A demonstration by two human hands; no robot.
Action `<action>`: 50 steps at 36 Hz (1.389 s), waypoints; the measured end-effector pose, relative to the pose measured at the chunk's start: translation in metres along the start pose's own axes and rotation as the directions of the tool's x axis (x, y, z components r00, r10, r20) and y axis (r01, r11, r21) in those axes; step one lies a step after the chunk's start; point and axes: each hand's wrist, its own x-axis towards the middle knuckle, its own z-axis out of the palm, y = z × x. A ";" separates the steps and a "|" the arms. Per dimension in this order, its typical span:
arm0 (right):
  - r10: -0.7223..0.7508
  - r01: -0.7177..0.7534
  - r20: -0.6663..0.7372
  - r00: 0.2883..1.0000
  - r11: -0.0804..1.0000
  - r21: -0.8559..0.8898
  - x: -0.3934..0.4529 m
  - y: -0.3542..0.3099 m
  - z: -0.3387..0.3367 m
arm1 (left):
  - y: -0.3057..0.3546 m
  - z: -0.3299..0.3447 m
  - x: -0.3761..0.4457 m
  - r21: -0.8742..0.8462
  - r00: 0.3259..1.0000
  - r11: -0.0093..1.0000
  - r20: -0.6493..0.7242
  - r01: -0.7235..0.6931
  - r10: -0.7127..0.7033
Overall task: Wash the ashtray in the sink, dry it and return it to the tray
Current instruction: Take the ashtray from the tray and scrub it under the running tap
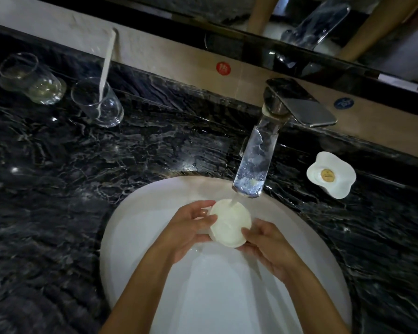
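Both hands over the white sink (121, 237), working in dim light.

Ashtray (230, 224): round, cream-white, held above the basin toward its back rim, tilted with one broad face up toward the camera. Whether that face is the top or the underside is hard to tell in this light.

Left hand (191, 227): fingers curled round the ashtray's left edge, thumb lying across the near face, fingertips wrapped behind the far rim.

Right hand (266, 242): grips the lower right edge, thumb on the face, fingers curled underneath.

Tap (253, 162): chrome, mounted at the back rim of the sink, flat lever handle on top. Water (234, 201) runs from the spout and lands on the upper right part of the ashtray's face. A wet sheen shows on the basin floor below the hands.

Countertop (58, 189): black marble with white veining, surrounds the sink.
- Back left corner: two clear glasses. The farther one (32, 78) is left of the other; the nearer one (98, 102) holds a white toothbrush (106, 66) leaning against the wall.
- Right of the tap, near the back edge: a white flower-shaped dish (333, 182) with a small round gold-labelled item (328, 175) in it.
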 end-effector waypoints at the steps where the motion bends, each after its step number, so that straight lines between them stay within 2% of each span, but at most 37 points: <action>1: -0.003 0.003 -0.014 1.000 1.000 0.015 0.001 0.003 0.001 | 0.002 0.000 0.000 0.024 1.000 1.000 -0.002 -0.018 0.018; 5: -0.086 0.088 -0.074 0.994 0.995 0.036 0.000 0.008 0.003 | 0.003 -0.002 -0.001 0.043 0.998 0.997 -0.005 -0.059 0.059; 12: -0.216 0.196 -0.119 0.969 0.968 -0.159 -0.013 -0.012 0.005 | -0.008 -0.003 0.002 -0.137 1.000 0.991 0.002 0.000 0.001; 17: -0.134 0.109 -0.070 0.988 0.951 -0.290 -0.013 -0.022 0.000 | -0.009 0.000 -0.001 -0.172 0.996 0.981 0.041 0.091 -0.085; 21: -0.027 0.030 0.024 0.999 0.984 -0.174 -0.012 -0.017 -0.004 | 0.000 -0.001 -0.002 -0.098 0.995 0.991 0.022 0.095 -0.093; 23: -0.018 0.022 0.033 0.999 0.994 -0.109 -0.013 -0.013 -0.001 | 0.004 -0.002 -0.002 -0.039 0.998 0.997 0.011 0.068 -0.068; 26: -0.048 0.047 -0.012 0.999 0.997 -0.067 -0.011 -0.004 0.003 | 0.009 -0.003 -0.002 0.046 1.000 0.999 0.012 0.018 -0.019; 29: -0.081 0.079 -0.069 0.994 0.996 -0.030 -0.011 0.000 0.002 | 0.010 -0.005 -0.003 0.048 1.000 0.999 0.025 -0.005 0.004; 31: -0.115 0.111 -0.067 0.991 0.992 -0.062 -0.014 -0.002 0.000 | 0.010 -0.007 -0.005 0.021 0.999 1.000 0.042 -0.015 0.015; 33: -0.162 0.144 -0.082 0.983 0.971 -0.192 -0.019 -0.006 -0.003 | 0.007 -0.008 -0.008 -0.019 0.999 1.000 0.048 -0.026 0.026; 35: -0.218 0.174 -0.123 0.968 0.939 -0.298 -0.025 -0.012 -0.008 | 0.004 -0.008 -0.009 -0.072 0.999 0.997 0.040 -0.032 0.035; 39: -0.376 0.299 -0.160 0.913 0.881 -0.367 -0.041 -0.029 -0.014 | -0.001 -0.005 -0.015 -0.135 0.999 0.990 0.015 -0.031 0.033; 46: -0.598 0.566 -0.128 0.792 0.796 -0.214 -0.080 -0.084 0.003 | -0.005 0.002 -0.022 -0.205 1.000 0.978 -0.018 -0.022 0.019; 50: -0.647 0.637 -0.063 0.760 0.760 -0.126 -0.097 -0.120 0.020 | -0.002 0.004 -0.025 -0.222 0.999 0.974 -0.026 -0.037 0.032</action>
